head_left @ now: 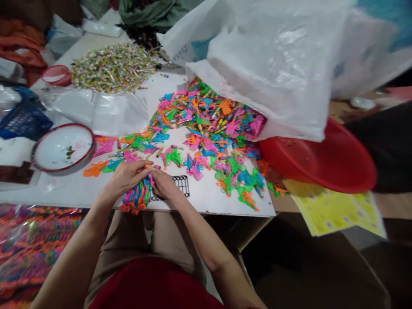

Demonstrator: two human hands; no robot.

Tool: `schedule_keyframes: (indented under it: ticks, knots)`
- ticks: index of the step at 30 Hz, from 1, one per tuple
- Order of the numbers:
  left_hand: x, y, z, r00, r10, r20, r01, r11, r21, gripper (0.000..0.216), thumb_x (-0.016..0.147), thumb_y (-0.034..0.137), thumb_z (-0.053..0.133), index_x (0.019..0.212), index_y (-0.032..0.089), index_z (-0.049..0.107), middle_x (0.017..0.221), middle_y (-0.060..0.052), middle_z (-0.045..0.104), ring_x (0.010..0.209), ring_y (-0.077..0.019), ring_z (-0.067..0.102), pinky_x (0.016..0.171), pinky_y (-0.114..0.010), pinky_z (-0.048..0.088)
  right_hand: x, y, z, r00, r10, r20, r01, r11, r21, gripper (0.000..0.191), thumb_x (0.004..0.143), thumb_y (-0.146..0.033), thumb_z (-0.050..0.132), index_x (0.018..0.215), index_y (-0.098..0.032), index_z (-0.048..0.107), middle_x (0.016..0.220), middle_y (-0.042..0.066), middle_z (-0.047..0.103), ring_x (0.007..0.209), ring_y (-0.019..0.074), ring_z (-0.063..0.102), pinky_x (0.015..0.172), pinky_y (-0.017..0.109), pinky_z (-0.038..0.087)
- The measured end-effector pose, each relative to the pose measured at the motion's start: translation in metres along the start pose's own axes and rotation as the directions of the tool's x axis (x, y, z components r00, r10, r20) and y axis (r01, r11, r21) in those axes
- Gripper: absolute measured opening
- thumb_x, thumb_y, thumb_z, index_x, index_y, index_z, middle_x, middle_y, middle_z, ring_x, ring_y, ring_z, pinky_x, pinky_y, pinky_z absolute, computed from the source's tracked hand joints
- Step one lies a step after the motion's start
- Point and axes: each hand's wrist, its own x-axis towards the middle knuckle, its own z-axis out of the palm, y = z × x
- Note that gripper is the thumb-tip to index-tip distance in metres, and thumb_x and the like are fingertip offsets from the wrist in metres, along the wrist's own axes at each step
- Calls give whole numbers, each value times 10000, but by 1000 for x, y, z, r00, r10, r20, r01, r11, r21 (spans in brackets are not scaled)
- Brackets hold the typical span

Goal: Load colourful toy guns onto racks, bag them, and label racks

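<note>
Big white table [209, 195], so I'll go off the red-rimmed enamel bowl [64, 148]. Well right of it, a large translucent plastic bag [277, 73] droops over a messy heap of plastic toys [206, 116], hiding part of it; further right there's a red basin [341, 159]. Behind the bowl: a pile of tiny printed tubes [111, 68], clear bags [111, 111] in between. The neat stack of toys [137, 197] is right of the bowl and nearer the person, long axis roughly front to back, orange ends toward the lap. Left hand [128, 178] and right hand [163, 184] are together, clamped on its far end; the right one partly covers a black plastic grid [183, 185]. Yellow sheets [331, 208] well right of the bowl have print too small to read.
</note>
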Motion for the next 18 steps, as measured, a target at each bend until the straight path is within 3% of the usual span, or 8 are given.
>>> schedule_keyframes:
  ticks: [3, 6, 8, 12, 14, 16, 18]
  knots:
    - [0, -3, 1, 1000, -5, -15, 5, 1000, 18, 493, 892, 553, 411, 1100, 212, 700, 946, -47, 751, 805, -189, 689, 740, -251, 496, -19, 1, -5, 992, 24, -120, -6, 989, 144, 230, 908, -168, 458, 1127, -144, 525, 1095, 127, 603, 1035, 203, 577, 916, 331, 482]
    - [1, -3, 1, 999, -22, -44, 24, 999, 38, 506, 881, 558, 419, 1097, 198, 701, 953, -51, 749, 801, -194, 689, 749, -254, 499, -51, -9, -4, 955, 161, -248, -75, 944, 322, 267, 927, -196, 466, 1191, -180, 494, 1039, 81, 596, 930, 168, 594, 852, 295, 505]
    - [2, -2, 0, 995, -50, -91, 55, 997, 51, 511, 867, 558, 423, 1084, 192, 705, 968, -53, 748, 812, -202, 690, 758, -259, 501, -69, -21, 6, 950, 193, -244, -103, 935, 338, 289, 898, -185, 518, 1186, -201, 506, 1057, 74, 592, 975, 176, 585, 876, 298, 501]
    - [7, 1, 0, 992, -74, -104, 82, 994, 72, 496, 853, 539, 411, 1051, 199, 713, 914, -38, 754, 760, -199, 684, 720, -260, 498, -79, -33, 19, 990, 62, -124, -38, 981, 191, 352, 850, -159, 579, 1199, -177, 533, 1169, 108, 595, 1116, 223, 529, 977, 345, 453]
    - [7, -1, 0, 994, -56, -89, 60, 997, 48, 493, 852, 548, 411, 1031, 203, 714, 905, -36, 754, 747, -196, 680, 700, -256, 494, -71, -19, -1, 999, 5, -50, 3, 987, 159, 285, 870, -172, 562, 1155, -181, 574, 1102, 87, 631, 1050, 201, 563, 935, 312, 466]
    - [5, -4, 0, 994, -45, -95, 47, 999, 13, 488, 854, 557, 417, 1017, 204, 712, 920, -37, 753, 750, -191, 677, 700, -251, 494, -54, 10, -41, 999, 27, -36, -23, 994, 105, 229, 899, -170, 515, 1106, -190, 608, 1040, 65, 654, 976, 171, 595, 872, 269, 477]
    - [4, -6, 1, 994, -51, -102, 51, 999, -2, 479, 854, 555, 429, 1014, 204, 712, 922, -32, 752, 743, -185, 676, 714, -249, 499, -30, 45, -90, 958, 223, -178, -238, 969, -69, 238, 904, -143, 469, 1088, -148, 620, 1054, 106, 652, 960, 188, 602, 845, 288, 474]
